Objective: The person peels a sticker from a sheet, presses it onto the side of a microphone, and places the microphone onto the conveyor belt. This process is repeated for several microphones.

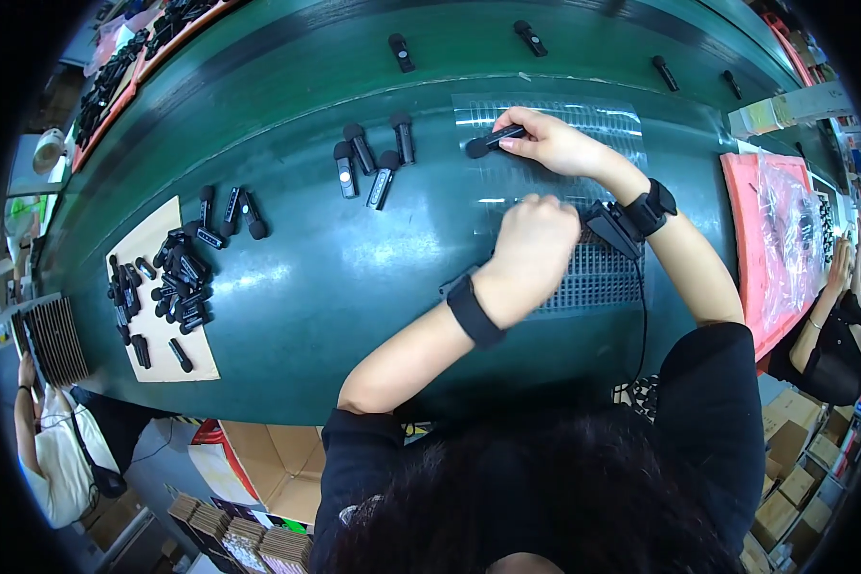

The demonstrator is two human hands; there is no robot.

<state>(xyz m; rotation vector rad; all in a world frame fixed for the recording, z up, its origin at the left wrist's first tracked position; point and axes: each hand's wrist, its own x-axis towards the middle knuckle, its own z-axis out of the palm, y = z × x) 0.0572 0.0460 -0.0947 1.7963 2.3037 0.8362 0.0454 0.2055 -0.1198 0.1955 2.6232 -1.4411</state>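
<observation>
Behind right fingers (519, 118), at wrist: broad black wristband (652, 206), boxy black module (610, 230) beside it, thin black cable (644, 330) running from module. Behind left fingers (548, 204): wide black strap (475, 311), plain outer face. Farther back from fingers, beyond elbows: short black left sleeve (364, 459), matching right sleeve (710, 383). Farthest from fingers: long dark hair (555, 478).

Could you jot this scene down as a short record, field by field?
Right hand: pinching a black mini microphone
Left hand: curled, over the clear plastic sheet; palm hidden
Left of sheet: group of four microphones
Farther left: beige board bearing a microphone pile
Surface: green tabletop
</observation>
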